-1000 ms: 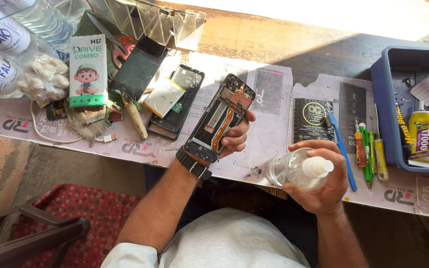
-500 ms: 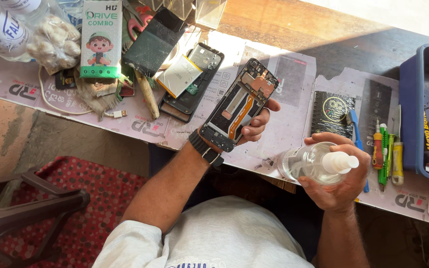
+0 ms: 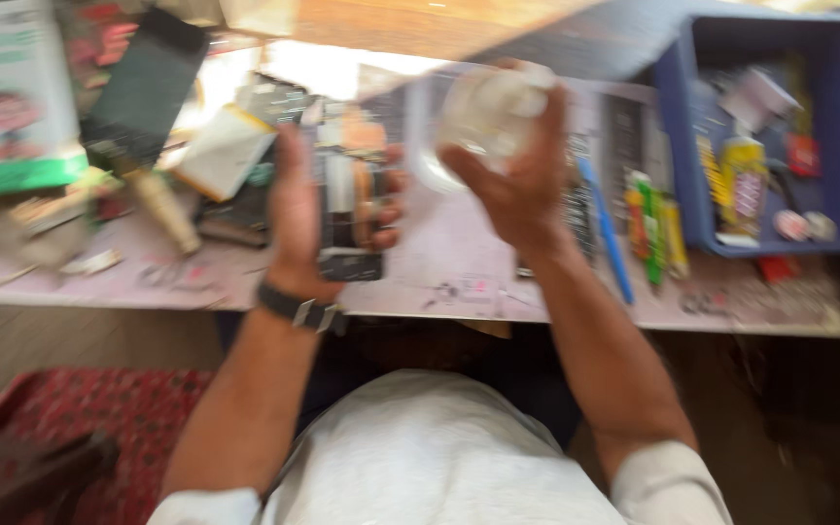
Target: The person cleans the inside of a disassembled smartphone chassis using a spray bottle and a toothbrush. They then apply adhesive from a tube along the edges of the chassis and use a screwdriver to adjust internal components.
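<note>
The frame is blurred by motion. My left hand [image 3: 294, 219] holds an opened phone body [image 3: 352, 209] with its insides facing up, over the work mat [image 3: 459, 262]. My right hand [image 3: 517, 180] grips a small clear plastic bottle [image 3: 488, 107] with a white cap, raised above the mat just right of the phone. A dark band sits on my left wrist [image 3: 298, 309].
A blue tray [image 3: 682, 194] of small tools and tubes stands at the right. Coloured pens and a blue tool [image 3: 605, 228] lie beside it. Another opened phone and a white battery [image 3: 221, 151] lie at left, near a green-and-white box [image 3: 12, 97]. A red rug [image 3: 70, 418] covers the floor.
The view has swung and blurred. My right hand has lifted the bottle up and toward the phone; my left hand has turned the phone more upright over the mat.
</note>
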